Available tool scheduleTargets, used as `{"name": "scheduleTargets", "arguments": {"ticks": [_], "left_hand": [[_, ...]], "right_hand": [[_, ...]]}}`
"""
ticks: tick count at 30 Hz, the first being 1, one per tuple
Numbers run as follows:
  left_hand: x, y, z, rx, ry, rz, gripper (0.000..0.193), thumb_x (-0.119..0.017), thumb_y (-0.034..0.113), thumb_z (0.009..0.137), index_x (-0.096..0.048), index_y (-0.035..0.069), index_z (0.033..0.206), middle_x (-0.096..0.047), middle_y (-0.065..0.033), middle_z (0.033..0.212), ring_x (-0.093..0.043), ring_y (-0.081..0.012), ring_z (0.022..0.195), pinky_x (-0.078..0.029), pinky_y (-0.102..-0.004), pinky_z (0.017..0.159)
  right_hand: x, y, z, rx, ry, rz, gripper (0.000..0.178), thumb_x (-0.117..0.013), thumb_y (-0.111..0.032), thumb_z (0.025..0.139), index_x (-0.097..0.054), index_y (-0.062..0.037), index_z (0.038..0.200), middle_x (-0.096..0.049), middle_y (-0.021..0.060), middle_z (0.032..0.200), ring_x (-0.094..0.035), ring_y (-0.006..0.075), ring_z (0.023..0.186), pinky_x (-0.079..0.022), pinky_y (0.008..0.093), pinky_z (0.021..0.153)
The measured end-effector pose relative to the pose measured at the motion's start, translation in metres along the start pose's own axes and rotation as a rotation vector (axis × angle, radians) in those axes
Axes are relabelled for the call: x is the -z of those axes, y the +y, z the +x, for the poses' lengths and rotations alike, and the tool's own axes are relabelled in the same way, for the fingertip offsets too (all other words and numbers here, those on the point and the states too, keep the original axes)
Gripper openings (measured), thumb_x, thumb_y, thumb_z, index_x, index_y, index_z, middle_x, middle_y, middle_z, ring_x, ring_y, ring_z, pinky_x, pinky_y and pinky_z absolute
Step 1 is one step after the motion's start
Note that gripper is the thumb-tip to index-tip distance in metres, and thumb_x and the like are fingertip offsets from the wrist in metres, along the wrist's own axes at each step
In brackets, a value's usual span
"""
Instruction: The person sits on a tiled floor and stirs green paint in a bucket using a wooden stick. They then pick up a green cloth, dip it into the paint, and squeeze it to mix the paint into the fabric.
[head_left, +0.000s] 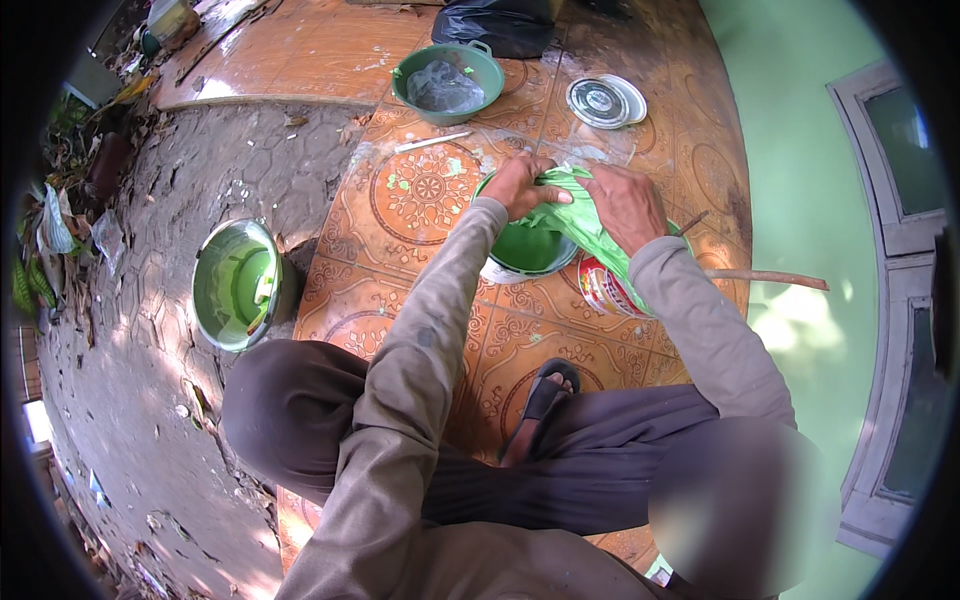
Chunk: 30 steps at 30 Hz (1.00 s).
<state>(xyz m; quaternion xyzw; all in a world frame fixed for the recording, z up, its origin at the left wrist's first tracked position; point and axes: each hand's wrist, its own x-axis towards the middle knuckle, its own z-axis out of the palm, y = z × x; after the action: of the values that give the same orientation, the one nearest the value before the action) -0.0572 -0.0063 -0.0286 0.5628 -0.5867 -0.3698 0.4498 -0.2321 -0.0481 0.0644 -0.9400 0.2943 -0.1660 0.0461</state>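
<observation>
I note the left hand (pixel 522 188) and right hand (pixel 630 208) grasping a wrinkled, light-green, plastic-looking sheet (pixel 592 228), bunched and slick, over the right side of a round paint bucket (pixel 497 273).

Sheet (pixel 592 228) apparently over bucket rim (pixel 522 272)

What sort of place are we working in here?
Most likely a tiled porch or terrace outside a building: patterned orange tiles border rough grey ground scattered with leaves, and a pale green wall stands on the right.
</observation>
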Motion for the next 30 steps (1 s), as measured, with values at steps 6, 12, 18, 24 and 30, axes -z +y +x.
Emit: {"name": "scheduleTargets", "arguments": {"ticks": [6, 12, 18, 24, 30], "left_hand": [[0.000, -0.034, 0.002, -0.027, 0.060, 0.246, 0.035, -0.079, 0.025, 0.072, -0.069, 0.006, 0.099, -0.068, -0.0111, 0.090, -0.061, -0.0255, 0.091, -0.044, -0.0369, 0.085], [0.002, -0.030, -0.002, -0.253, 0.073, 0.322, 0.037, -0.075, 0.034, 0.075, -0.070, 0.009, 0.100, -0.067, -0.0077, 0.101, -0.054, -0.0272, 0.107, -0.031, -0.0424, 0.101], [0.007, 0.008, 0.005, -0.150, -0.042, 0.025, 0.029, -0.073, 0.026, 0.077, -0.068, 0.003, 0.094, -0.065, -0.0150, 0.094, -0.058, -0.0314, 0.089, -0.041, -0.0401, 0.088], [-0.003, -0.006, 0.006, -0.149, -0.041, -0.155, 0.021, -0.072, 0.016, 0.077, -0.068, 0.002, 0.092, -0.065, -0.0145, 0.090, -0.056, -0.0311, 0.086, -0.043, -0.0383, 0.085], [-0.004, -0.026, 0.005, -0.216, -0.042, 0.221, 0.023, -0.072, 0.023, 0.078, -0.070, 0.015, 0.099, -0.066, -0.0032, 0.104, -0.051, -0.0272, 0.113, -0.029, -0.0434, 0.101]], "right_hand": [[0.003, -0.002, -0.004, 0.043, -0.038, -0.019, 0.026, -0.059, -0.023, 0.089, -0.057, -0.0008, 0.076, -0.061, 0.0176, 0.075, -0.061, 0.0369, 0.072, -0.047, 0.0462, 0.064], [0.005, 0.002, 0.001, -0.014, -0.050, -0.053, 0.028, -0.058, -0.026, 0.090, -0.058, -0.0016, 0.077, -0.063, 0.0184, 0.076, -0.062, 0.0375, 0.072, -0.048, 0.0463, 0.064], [0.026, -0.014, 0.006, -0.208, -0.175, 0.001, 0.032, -0.058, -0.033, 0.089, -0.059, -0.0025, 0.081, -0.064, 0.0182, 0.079, -0.063, 0.0364, 0.075, -0.048, 0.0480, 0.068], [0.000, 0.002, 0.001, -0.230, -0.279, -0.084, 0.026, -0.061, -0.030, 0.085, -0.062, -0.0061, 0.092, -0.065, 0.0185, 0.081, -0.062, 0.0385, 0.079, -0.048, 0.0478, 0.070], [0.002, 0.001, -0.002, -0.114, -0.246, -0.121, 0.013, -0.059, -0.015, 0.080, -0.063, -0.0066, 0.089, -0.065, 0.0186, 0.081, -0.063, 0.0385, 0.078, -0.049, 0.0479, 0.069]]}}
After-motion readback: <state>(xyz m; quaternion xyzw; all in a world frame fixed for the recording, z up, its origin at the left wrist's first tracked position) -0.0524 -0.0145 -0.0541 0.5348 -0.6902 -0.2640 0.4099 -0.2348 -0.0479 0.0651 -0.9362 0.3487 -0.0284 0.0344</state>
